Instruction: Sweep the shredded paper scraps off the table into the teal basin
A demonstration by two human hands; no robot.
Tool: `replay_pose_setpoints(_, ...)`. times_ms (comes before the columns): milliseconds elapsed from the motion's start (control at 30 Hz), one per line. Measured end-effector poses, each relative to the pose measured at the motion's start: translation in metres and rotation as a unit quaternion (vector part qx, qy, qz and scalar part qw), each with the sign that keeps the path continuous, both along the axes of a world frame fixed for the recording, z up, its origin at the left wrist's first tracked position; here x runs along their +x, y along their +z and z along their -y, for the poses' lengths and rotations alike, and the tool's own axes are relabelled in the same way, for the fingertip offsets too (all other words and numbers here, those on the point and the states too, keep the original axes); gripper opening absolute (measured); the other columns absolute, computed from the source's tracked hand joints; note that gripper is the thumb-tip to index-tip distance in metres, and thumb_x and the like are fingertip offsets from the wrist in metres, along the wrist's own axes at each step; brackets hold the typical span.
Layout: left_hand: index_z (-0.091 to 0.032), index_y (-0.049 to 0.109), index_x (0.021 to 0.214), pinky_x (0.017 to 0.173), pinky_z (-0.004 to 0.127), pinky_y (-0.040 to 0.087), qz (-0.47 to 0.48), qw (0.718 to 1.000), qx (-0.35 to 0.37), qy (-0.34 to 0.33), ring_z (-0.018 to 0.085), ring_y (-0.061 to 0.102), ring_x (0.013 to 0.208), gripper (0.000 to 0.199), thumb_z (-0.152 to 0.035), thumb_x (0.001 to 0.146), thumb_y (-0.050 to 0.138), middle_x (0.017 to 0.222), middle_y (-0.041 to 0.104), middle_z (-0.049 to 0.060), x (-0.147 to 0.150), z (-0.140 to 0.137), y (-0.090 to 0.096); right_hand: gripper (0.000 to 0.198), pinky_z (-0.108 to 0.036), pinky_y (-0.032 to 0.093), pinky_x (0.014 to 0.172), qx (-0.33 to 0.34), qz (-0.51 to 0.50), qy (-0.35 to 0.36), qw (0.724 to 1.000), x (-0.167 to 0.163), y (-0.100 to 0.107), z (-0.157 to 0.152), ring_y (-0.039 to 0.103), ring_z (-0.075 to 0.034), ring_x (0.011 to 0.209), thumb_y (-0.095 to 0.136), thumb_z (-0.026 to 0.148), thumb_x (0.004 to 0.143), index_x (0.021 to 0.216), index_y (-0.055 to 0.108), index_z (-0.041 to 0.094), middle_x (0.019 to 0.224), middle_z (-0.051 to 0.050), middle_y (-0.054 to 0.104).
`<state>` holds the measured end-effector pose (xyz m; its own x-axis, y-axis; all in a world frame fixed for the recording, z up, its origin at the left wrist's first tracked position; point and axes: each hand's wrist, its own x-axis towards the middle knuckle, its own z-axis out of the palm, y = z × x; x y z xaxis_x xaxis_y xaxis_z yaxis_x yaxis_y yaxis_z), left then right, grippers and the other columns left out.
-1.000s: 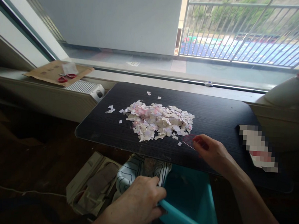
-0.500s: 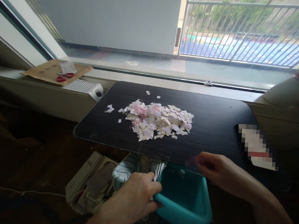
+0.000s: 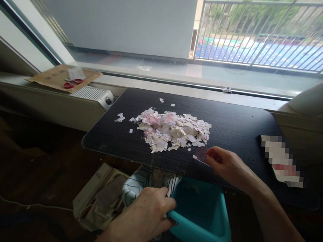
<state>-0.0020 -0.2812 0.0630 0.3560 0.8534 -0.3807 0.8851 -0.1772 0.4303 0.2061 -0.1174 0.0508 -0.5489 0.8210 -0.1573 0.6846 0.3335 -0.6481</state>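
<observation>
The left hand [image 3: 147,211] grips the rim of a blue-green plastic tub [image 3: 196,237], likely keeping it steady below the flat black table [image 3: 232,121]. There, the right hand [image 3: 228,165] pinches a thin, see-through pinkish sheet [image 3: 201,155] beside a white paper-bit heap [image 3: 174,131].

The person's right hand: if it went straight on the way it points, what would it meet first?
Probably the small white paper square by the leading corner of the clear pinkish sheet that the right hand holds; whether they already touch is unclear.
</observation>
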Motion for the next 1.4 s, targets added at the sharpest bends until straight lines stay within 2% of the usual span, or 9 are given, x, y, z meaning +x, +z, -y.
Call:
replay_pose_setpoints(267,-0.02,0.058,0.076,0.06,0.026,0.041,0.004,1.0,0.012,-0.005,0.018,0.056,0.069,0.013,-0.029,0.08,0.066,0.078,0.056,0.0,-0.001,0.0,0.0,0.021,-0.022,0.041,0.049,-0.011,-0.061,-0.026,0.998,-0.014,-0.011,-0.009,0.056,-0.012,0.052,0.049,0.038,0.083,0.089,0.06,0.02,0.067,0.0,0.063)
replay_pose_setpoints(433,-0.02,0.058,0.076,0.059,0.026,0.04,0.006,1.0,0.018,0.0,0.018,0.056,0.069,0.013,-0.029,0.08,0.067,0.078,0.055,0.0,-0.001,0.001,-0.001,0.02,-0.021,0.04,0.048,-0.033,-0.04,0.0,0.999,-0.005,-0.006,-0.005,0.056,-0.012,0.052,0.049,0.036,0.083,0.086,0.061,0.02,0.069,0.0,0.064)
replay_pose_setpoints(633,-0.02,0.057,0.075,0.059,0.026,0.038,0.013,1.0,0.01,-0.005,0.017,0.055,0.068,0.013,-0.027,0.08,0.067,0.077,0.055,0.0,0.001,0.0,-0.001,0.018,-0.022,0.039,0.047,-0.037,-0.008,-0.01,0.999,0.015,-0.002,0.006,0.053,-0.012,0.052,0.048,0.035,0.085,0.085,0.06,0.022,0.063,0.002,0.059)
replay_pose_setpoints(833,-0.021,0.056,0.075,0.059,0.026,0.038,0.009,1.0,0.019,-0.004,0.017,0.055,0.069,0.014,-0.028,0.079,0.067,0.077,0.054,-0.001,0.001,0.002,-0.005,0.018,-0.021,0.04,0.049,-0.056,-0.04,-0.023,0.997,0.012,-0.003,0.006,0.054,-0.011,0.054,0.047,0.036,0.086,0.087,0.058,0.022,0.067,0.003,0.059)
replay_pose_setpoints(1033,-0.021,0.057,0.077,0.061,0.027,0.037,0.008,1.0,0.008,-0.002,0.018,0.055,0.071,0.012,-0.027,0.08,0.067,0.079,0.054,0.0,-0.001,0.003,-0.004,0.018,-0.021,0.037,0.046,-0.036,0.003,-0.014,0.999,0.016,-0.005,0.005,0.052,-0.011,0.051,0.048,0.036,0.085,0.083,0.059,0.022,0.062,0.003,0.058)
replay_pose_setpoints(1200,-0.021,0.057,0.078,0.061,0.027,0.036,0.009,1.0,0.011,0.002,0.018,0.055,0.072,0.012,-0.028,0.08,0.066,0.079,0.054,-0.001,-0.003,0.004,-0.005,0.022,-0.021,0.039,0.049,-0.025,-0.049,-0.009,0.998,0.0,-0.008,0.001,0.055,-0.011,0.055,0.048,0.039,0.086,0.09,0.06,0.021,0.069,0.002,0.062)
replay_pose_setpoints(1300,-0.021,0.057,0.078,0.062,0.027,0.035,0.013,1.0,0.003,0.014,0.017,0.054,0.072,0.011,-0.027,0.081,0.066,0.08,0.054,-0.001,-0.005,0.007,-0.004,0.022,-0.021,0.04,0.052,-0.017,-0.027,0.0,0.999,-0.001,-0.005,0.002,0.056,-0.012,0.057,0.05,0.038,0.085,0.09,0.061,0.021,0.069,0.001,0.063)
replay_pose_setpoints(1400,-0.021,0.057,0.077,0.061,0.026,0.034,0.018,1.0,-0.001,0.025,0.016,0.054,0.071,0.011,-0.026,0.08,0.066,0.079,0.053,-0.001,-0.007,0.007,-0.004,0.021,-0.021,0.039,0.051,-0.034,0.008,0.034,0.999,0.011,0.002,0.006,0.055,-0.012,0.056,0.049,0.037,0.085,0.086,0.063,0.022,0.067,0.002,0.062)
